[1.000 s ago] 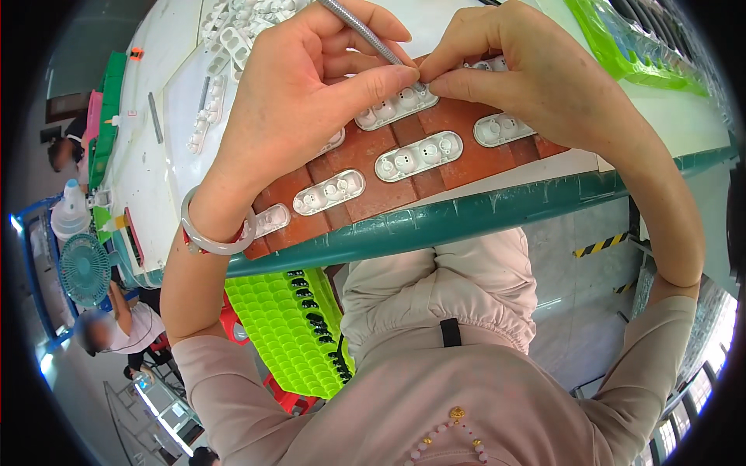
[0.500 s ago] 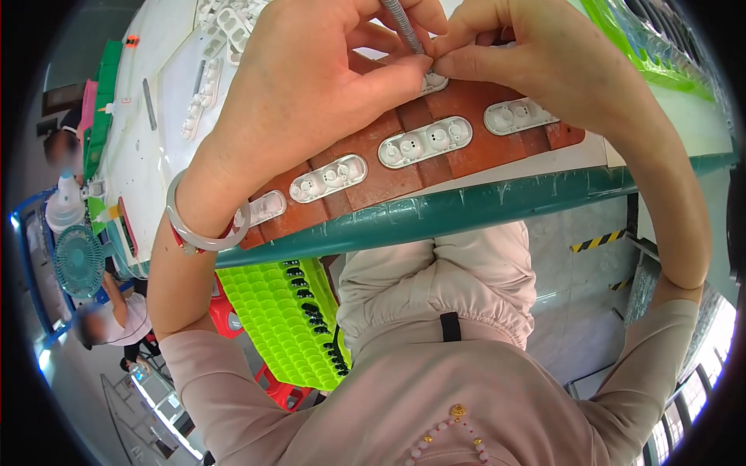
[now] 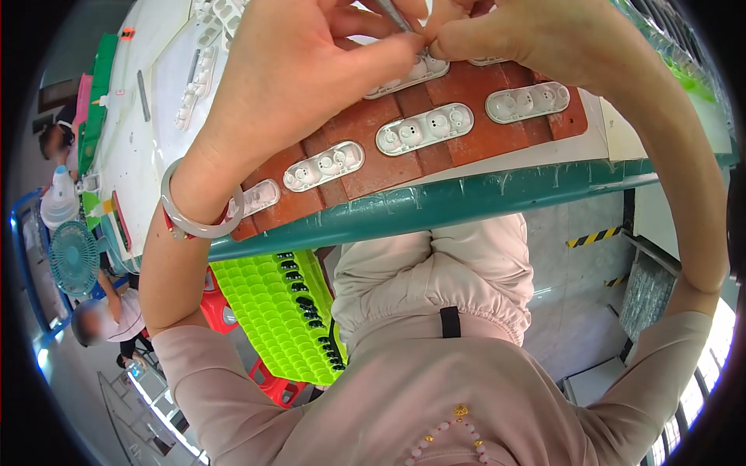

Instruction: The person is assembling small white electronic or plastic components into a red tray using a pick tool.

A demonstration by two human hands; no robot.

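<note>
A reddish-brown board (image 3: 458,159) lies along the near table edge, bearing several white oval plastic housings with round cups. My left hand (image 3: 303,85) is closed around a slim grey metal rod-like tool (image 3: 395,14), pointing down at one housing (image 3: 420,71) in the far row. My right hand (image 3: 536,39) is closed, thumb and forefinger pinched at that housing's right end; what they hold is hidden. Nearer me sit other housings, in the middle (image 3: 425,130), on the right (image 3: 527,102) and on the left (image 3: 324,166).
Loose white plastic parts (image 3: 225,15) and another grey rod (image 3: 144,95) lie to the left. The table has a green edge (image 3: 435,206). Below stands a lime-green tray (image 3: 256,311) with small black pieces. A teal fan (image 3: 74,258) and a seated person (image 3: 120,314) are at far left.
Both hands have moved slightly farther from me, uncovering more of the far housing and all of the right one. The tool and pinched fingers stay over the far row.
</note>
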